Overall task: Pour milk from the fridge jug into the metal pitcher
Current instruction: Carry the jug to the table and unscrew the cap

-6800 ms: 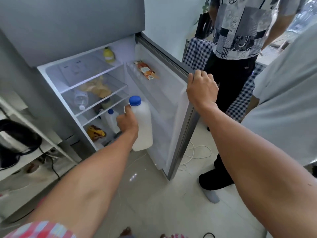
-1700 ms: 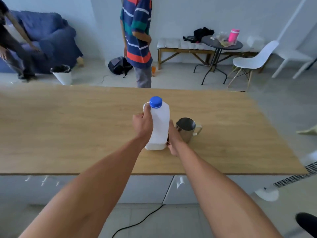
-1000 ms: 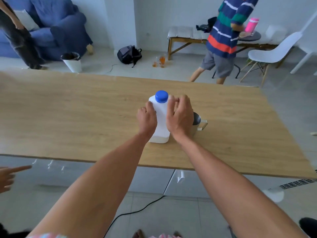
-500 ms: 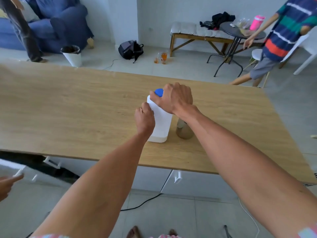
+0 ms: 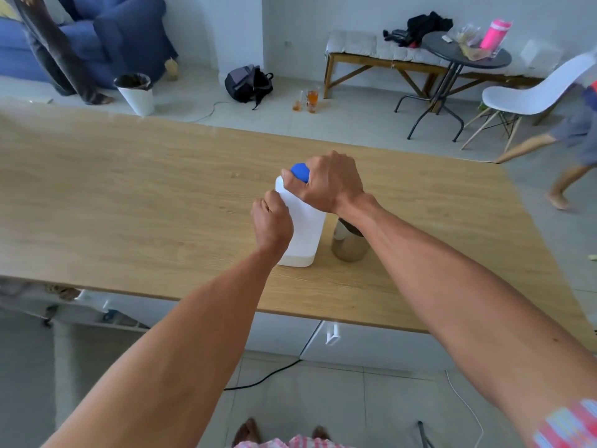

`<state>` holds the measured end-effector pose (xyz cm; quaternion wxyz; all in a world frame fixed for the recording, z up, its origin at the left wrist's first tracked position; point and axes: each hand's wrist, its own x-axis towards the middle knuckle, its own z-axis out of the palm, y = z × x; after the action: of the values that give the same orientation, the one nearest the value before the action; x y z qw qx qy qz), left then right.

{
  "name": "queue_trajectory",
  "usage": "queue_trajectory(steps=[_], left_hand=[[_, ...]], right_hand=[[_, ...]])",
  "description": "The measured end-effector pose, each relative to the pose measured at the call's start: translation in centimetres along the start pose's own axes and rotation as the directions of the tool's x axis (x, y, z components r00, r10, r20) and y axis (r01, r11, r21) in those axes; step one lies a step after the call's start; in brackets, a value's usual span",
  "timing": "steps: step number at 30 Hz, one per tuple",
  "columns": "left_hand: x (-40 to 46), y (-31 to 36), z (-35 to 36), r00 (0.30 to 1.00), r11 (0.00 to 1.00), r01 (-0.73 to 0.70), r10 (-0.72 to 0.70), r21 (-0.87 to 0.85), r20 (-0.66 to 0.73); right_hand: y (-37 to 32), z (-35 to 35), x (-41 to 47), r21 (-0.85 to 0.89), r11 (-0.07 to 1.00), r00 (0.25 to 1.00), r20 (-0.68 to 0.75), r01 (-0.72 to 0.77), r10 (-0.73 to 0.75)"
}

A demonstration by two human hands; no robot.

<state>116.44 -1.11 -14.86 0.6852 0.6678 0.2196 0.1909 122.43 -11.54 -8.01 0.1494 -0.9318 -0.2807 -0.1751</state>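
Note:
A white plastic milk jug [image 5: 303, 231] stands upright on the wooden table [image 5: 129, 195]. My left hand [image 5: 272, 221] grips the jug's handle side. Over the jug's blue cap [image 5: 299, 171] my right hand [image 5: 328, 182] is closed, fingers wrapped around it. The metal pitcher [image 5: 349, 245] stands just right of the jug, close to it; my right forearm hides its top and handle.
The table's near edge runs below the jug, with white drawers under it and a cable on the floor. Beyond the far edge are a white bin [image 5: 135, 93], a backpack [image 5: 248, 82], a bench, a round side table and a white chair [image 5: 529, 98]. A person's legs [image 5: 568, 156] move at the right.
The jug came from the fridge to the table beside the pitcher. My right hand rose from the jug's side onto the cap and now grips it. A person walked off to the right.

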Motion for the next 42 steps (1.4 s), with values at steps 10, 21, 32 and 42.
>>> queue_trajectory(steps=[10, 21, 32, 42], left_hand=[[0.1, -0.1, 0.1, 1.0, 1.0, -0.013, 0.013, 0.017, -0.021], [-0.8, -0.5, 1.1, 0.987, 0.998, -0.027, 0.036, 0.058, -0.158], [-1.3, -0.2, 1.2, 0.987, 0.999, 0.011, -0.003, 0.044, -0.163], [-1.0, -0.2, 1.1, 0.986, 0.998, 0.055, -0.048, 0.038, -0.161]], right_hand=[[1.3, -0.6, 0.7, -0.006, 0.991, 0.985, 0.107, 0.137, -0.135], [2.0, -3.1, 1.4, 0.011, 0.892, 0.847, 0.309, 0.451, -0.432], [0.2, -5.2, 1.6, -0.204, 0.954, 0.915, 0.382, 0.218, -0.128], [-0.9, -6.2, 1.4, -0.251, 0.939, 0.925, 0.355, 0.235, -0.136]])
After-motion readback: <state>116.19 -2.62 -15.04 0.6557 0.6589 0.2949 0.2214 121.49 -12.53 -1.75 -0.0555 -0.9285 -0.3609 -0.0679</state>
